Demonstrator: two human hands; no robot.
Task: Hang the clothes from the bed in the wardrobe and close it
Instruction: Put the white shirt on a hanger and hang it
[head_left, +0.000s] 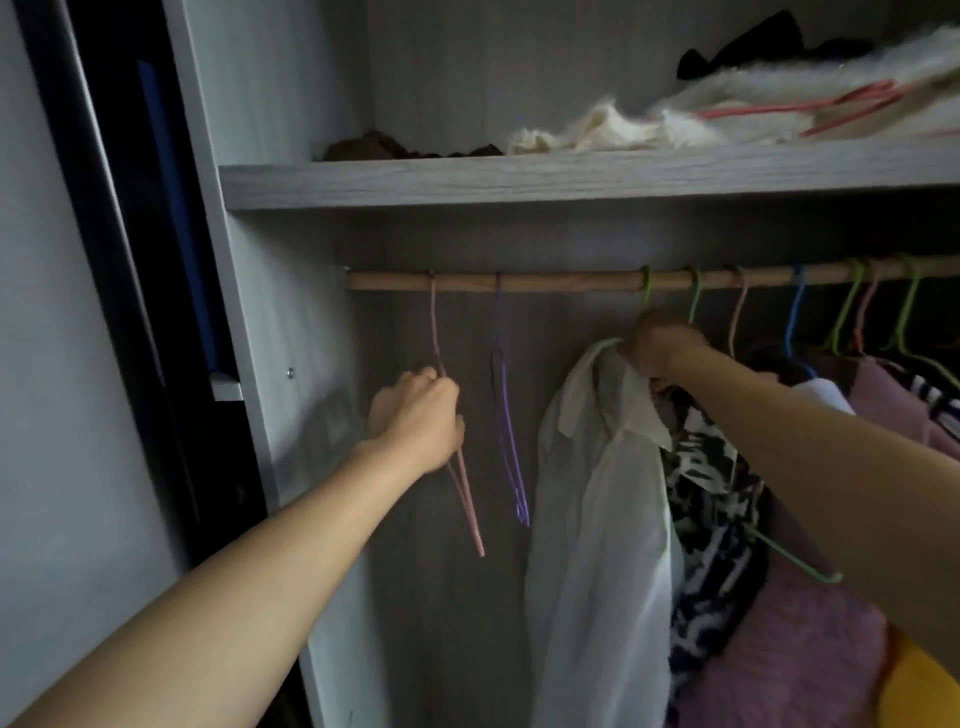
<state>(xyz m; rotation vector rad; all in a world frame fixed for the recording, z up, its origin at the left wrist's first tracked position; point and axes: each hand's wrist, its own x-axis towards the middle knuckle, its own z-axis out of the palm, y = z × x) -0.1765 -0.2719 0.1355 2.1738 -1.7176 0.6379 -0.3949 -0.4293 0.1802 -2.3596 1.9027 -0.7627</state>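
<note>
Head view shows me an open wardrobe (291, 218) with a wooden rail (545, 281) under a shelf (467, 182). My left hand (418, 418) is closed around an empty pink hanger (470, 514) hooked near the rail's left end; a purple hanger (506, 426) hangs just beside it. My right hand (660, 345) grips the collar of a white shirt (597, 519) on a green hanger (645, 293), with more hung clothes crowded to its right.
</note>
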